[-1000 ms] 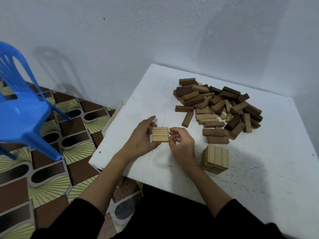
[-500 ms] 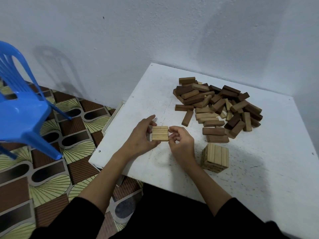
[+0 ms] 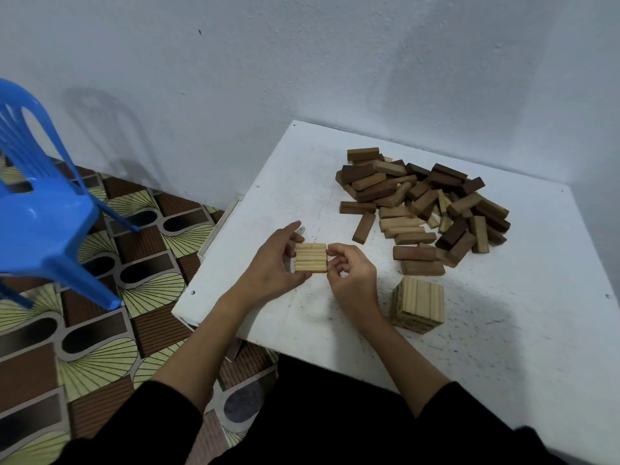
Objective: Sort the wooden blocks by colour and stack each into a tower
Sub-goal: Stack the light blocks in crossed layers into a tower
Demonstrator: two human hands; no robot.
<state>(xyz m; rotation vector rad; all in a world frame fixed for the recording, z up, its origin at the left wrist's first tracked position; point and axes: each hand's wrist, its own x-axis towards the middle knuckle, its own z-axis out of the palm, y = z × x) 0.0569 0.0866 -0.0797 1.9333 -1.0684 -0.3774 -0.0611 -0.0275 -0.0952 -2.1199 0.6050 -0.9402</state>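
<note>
A flat row of pale wooden blocks [image 3: 311,257] lies side by side near the left front of the white table [image 3: 503,347]. My left hand [image 3: 271,263] holds its left end with curled fingers. My right hand [image 3: 350,275] pinches its right end with thumb and fingertips. A short tower of pale blocks [image 3: 417,305] stands to the right of my right hand. Farther back lies a loose pile of blocks [image 3: 426,204] in dark brown, mid brown and pale wood.
A blue plastic chair [image 3: 40,203] stands on the patterned floor [image 3: 100,323] to the left of the table. A white wall [image 3: 302,62] runs behind the table. My dark-clothed lap sits at the table's front edge.
Both hands stay on the row of pale blocks, with only slight finger shifts. The row has barely moved.
</note>
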